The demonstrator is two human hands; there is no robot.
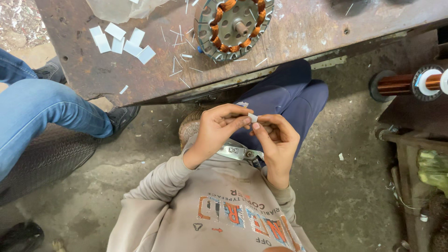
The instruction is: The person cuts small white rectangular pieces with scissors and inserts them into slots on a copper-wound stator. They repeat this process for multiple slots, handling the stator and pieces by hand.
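A small white rectangular slip of paper (252, 117) sits pinched between fingertips at the centre of the frame, slightly tilted.

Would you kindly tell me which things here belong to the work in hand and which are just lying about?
In hand:
- small white slip, pinched between left hand and right hand
- scissors on the lap
- cut white slips on the bench
- stator with copper windings

Lying about:
- copper wire spool
- plastic bag
- another person's leg in jeans
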